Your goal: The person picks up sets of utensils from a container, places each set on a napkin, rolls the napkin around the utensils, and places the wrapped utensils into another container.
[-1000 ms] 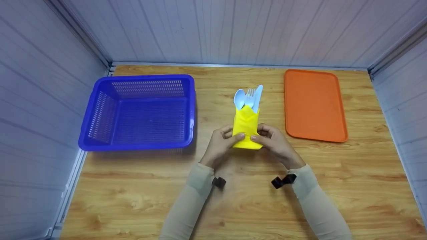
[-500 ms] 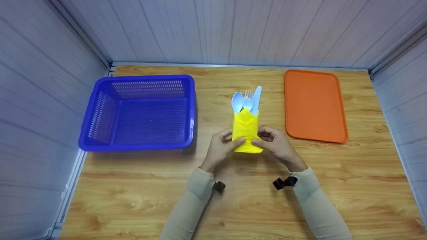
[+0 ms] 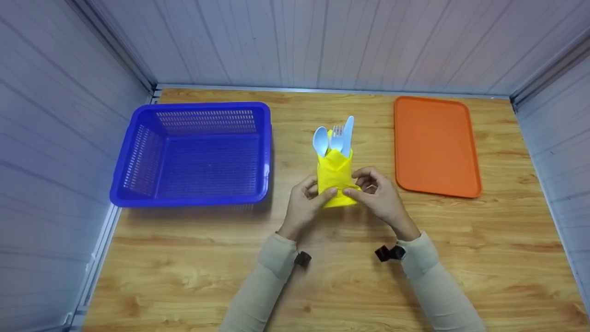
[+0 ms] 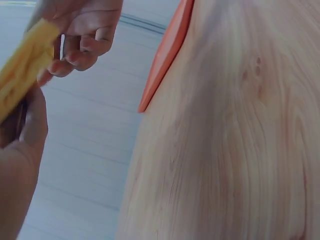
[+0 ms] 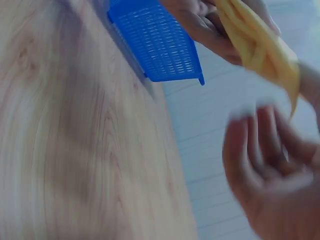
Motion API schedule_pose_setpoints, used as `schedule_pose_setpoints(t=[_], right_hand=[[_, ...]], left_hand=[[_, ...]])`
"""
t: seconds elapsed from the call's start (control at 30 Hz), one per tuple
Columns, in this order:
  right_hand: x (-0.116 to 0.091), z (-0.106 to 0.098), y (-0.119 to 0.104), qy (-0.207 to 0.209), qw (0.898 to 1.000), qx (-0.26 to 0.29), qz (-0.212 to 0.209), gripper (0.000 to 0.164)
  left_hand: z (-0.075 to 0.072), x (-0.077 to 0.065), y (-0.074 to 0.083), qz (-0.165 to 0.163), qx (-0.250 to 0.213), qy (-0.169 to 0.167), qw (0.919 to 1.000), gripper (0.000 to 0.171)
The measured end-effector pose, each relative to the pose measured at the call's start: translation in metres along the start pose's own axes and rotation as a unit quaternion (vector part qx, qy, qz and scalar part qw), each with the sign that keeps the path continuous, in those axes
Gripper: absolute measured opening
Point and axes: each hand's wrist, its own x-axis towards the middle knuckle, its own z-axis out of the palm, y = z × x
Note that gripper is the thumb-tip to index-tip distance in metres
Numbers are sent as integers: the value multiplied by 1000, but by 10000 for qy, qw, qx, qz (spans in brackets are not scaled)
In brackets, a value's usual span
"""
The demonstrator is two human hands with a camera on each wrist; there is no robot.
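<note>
A folded yellow napkin point(image 3: 333, 174) forms a pouch around a light-blue spoon point(image 3: 320, 141), a fork point(image 3: 337, 138) and a knife point(image 3: 348, 136), whose heads stick out at the far end. The left hand point(image 3: 304, 203) grips the pouch by its left lower side, thumb across the front. The right hand point(image 3: 380, 198) has its thumb on the lower right front, near a small loose corner of napkin. In the right wrist view its fingers point(image 5: 250, 145) are blurred and apart from the napkin. Both wrist views show the pouch raised above the table.
A blue perforated basket point(image 3: 190, 201) stands on the left of the wooden table point(image 3: 332, 286). To the right lies an orange tray point(image 3: 435, 147). Pale panel walls point(image 3: 299, 41) close off the back and both sides.
The pouch with its cutlery has shifted slightly left and tilted, and a yellow napkin tip now shows behind the cutlery. The right hand's fingers have spread off the pouch's right edge.
</note>
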Motion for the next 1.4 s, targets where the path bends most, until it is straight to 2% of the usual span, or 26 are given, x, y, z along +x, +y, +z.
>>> schedule_pose_setpoints(t=[0.1, 0.2, 0.3, 0.43, 0.67, 0.83, 0.97, 1.03, 1.17, 1.3, 1.4], right_hand=[[-2, 9, -4, 763, 9909, -991, -498, 42], [-3, 17, -7, 1237, 9761, -1551, -891, 36], [-4, 23, -8, 1364, 9702, -1670, -1108, 27], [-4, 27, -8, 1387, 9687, -1704, -1154, 21], [-4, 26, -4, 1379, 9764, -1322, -1006, 26], [-4, 23, -1, 1241, 9873, -582, -801, 28], [-4, 17, 3, 754, 9959, 328, -388, 28], [-5, 12, 5, 502, 9956, 788, -80, 26], [-9, 5, 8, 219, 9877, 1502, 368, 20], [-14, 3, 9, 121, 9839, 1744, 371, 18], [-16, 3, 10, 122, 9835, 1786, 274, 18]], left_hand=[[9, -2, -3, 313, 209, 514, 9980, 34], [20, -5, -7, 593, 362, 1001, 9925, 33], [28, -8, -11, 820, 417, 1321, 9870, 33], [35, -10, -16, 1014, 459, 1498, 9824, 33], [41, -8, -15, 919, 481, 1548, 9825, 33], [39, -3, -12, 783, 367, 1357, 9870, 32], [29, 0, -12, 505, 195, 915, 9943, 34], [23, 1, -11, 340, 136, 573, 9977, 36], [12, 6, -9, 21, 22, -131, 9999, 38], [5, 9, -9, -273, -124, -569, 9979, 40], [3, 11, -10, -373, -216, -702, 9966, 40]])
